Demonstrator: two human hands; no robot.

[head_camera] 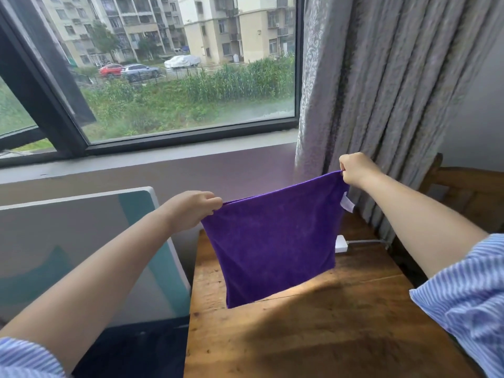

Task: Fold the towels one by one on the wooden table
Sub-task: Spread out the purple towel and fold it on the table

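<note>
Fingers of left hand [191, 210] and right hand [356, 169] pinch purple towel's [272, 241] top corners above worktop [313, 336]; lower it level for a square fold.

Grey curtain [368, 91] hangs right of window [174, 72]; white adapter [340, 244] with cable [365, 241] behind; white-teal panel [81, 241] at left; wooden chair [469, 192] far right.

A single head-worn wide-angle view looks forward and slightly down, close over the table [313, 336] at 6 o'clock, with the window [174, 77] at 12 and the curtain [381, 91] at 2.
</note>
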